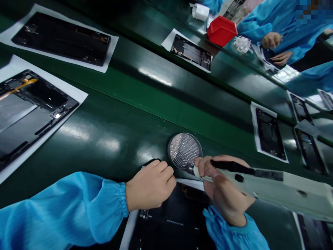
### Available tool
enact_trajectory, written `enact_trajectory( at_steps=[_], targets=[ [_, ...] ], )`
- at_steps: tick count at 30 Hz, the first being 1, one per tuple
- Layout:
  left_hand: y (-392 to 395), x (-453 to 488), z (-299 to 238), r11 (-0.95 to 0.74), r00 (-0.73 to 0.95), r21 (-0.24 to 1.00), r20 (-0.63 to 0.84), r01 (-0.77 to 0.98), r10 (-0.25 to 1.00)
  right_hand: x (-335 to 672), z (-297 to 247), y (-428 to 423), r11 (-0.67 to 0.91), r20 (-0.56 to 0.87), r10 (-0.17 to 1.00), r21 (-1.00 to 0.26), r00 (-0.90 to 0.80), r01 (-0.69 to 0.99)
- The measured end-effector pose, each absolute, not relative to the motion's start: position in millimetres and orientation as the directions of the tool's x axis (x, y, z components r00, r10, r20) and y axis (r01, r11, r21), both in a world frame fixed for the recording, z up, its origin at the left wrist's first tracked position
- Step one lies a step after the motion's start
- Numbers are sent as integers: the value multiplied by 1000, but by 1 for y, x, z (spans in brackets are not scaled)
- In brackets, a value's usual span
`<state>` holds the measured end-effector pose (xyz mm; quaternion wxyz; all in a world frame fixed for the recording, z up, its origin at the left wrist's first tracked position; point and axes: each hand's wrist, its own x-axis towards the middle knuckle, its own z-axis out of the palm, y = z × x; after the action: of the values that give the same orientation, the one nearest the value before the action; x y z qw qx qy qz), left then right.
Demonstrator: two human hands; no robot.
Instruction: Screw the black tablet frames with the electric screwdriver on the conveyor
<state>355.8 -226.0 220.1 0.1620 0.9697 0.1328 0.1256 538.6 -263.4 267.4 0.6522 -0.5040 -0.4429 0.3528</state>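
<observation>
Dish: round and gray-rimmed on a green surface, its pitted floor strewn at the left with small glinting bits.
Right hand: grip closed firmly around the front of a pale driver, just right of the dish on the wearer's side.
Driver: held slanted, its metal nose at the dish's near right edge, its long body stretching off to the right; whether the tip meets the bits cannot be told.
Left hand: grip curled nearly closed, knuckles up, left of the dish on the wearer's side; whether the fingers pinch anything cannot be told.
Near panel: dark and flat on a white sheet, on the wearer's side of the dish, partly hidden by the left hand.
Left panel: well left of the dish, gray areas and an orange ribbon exposed.
Far-left panel: beyond the dish and well left, black, also on white.
Far panel: beyond the dish, well apart from it.
Right panel: well right of the dish, another sheet beneath.
Red bin: far beyond the dish, slightly right.
Co-worker: blue-sleeved, far beyond the dish to the right, bare hands close together.
</observation>
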Motion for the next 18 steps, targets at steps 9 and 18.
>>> enact_trajectory(
  at_steps=[9, 18],
  targets=[
    [-226, 356, 227, -893, 921, 365, 181, 262, 345, 544, 288, -275, 226, 210, 920, -974, 331, -10],
    [-237, 380, 220, -943, 909, 280, 321, 178, 267, 552, 280, -309, 228, 237, 915, -971, 327, 67]
  ],
)
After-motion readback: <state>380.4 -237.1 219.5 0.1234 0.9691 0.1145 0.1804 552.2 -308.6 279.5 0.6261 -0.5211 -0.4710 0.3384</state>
